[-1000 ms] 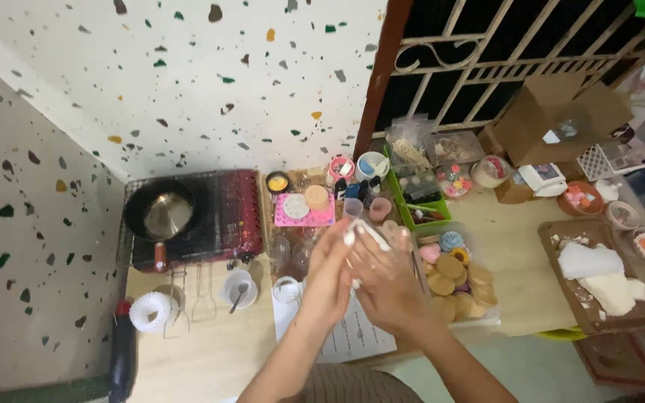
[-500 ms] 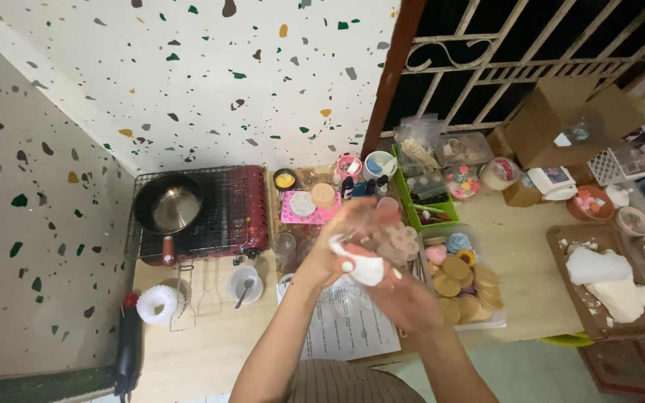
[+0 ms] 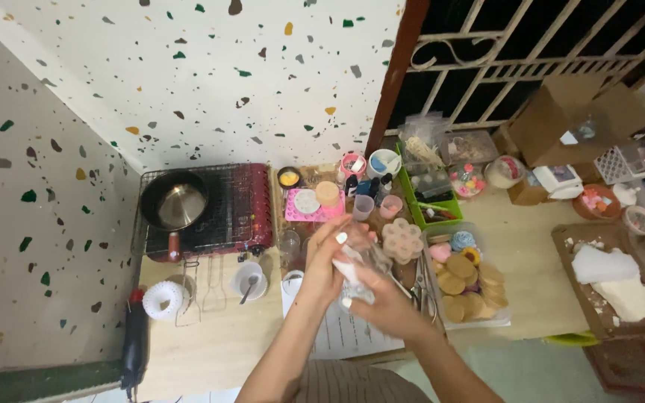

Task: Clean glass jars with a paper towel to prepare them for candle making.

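Observation:
My left hand (image 3: 328,257) and my right hand (image 3: 386,302) meet over the middle of the wooden table (image 3: 218,351). Between them they grip a small clear, whitish object (image 3: 357,267); motion blur hides what it is. The left hand's fingers curl over its top and the right hand cups it from below. A printed paper sheet (image 3: 352,337) lies just under the hands. A beige flower-shaped mould (image 3: 403,239) sits right beside them.
A black pan (image 3: 177,203) rests on a red portable stove (image 3: 244,209) at the left. A pink mould tray (image 3: 309,206), small cups, a green bin (image 3: 433,213), a tray of round pieces (image 3: 468,291), a white roll (image 3: 162,300) and a board with white blocks (image 3: 614,280) crowd the table.
Both hands have dropped slightly toward me and turned around the object; the right hand has slid from beside the left to beneath it.

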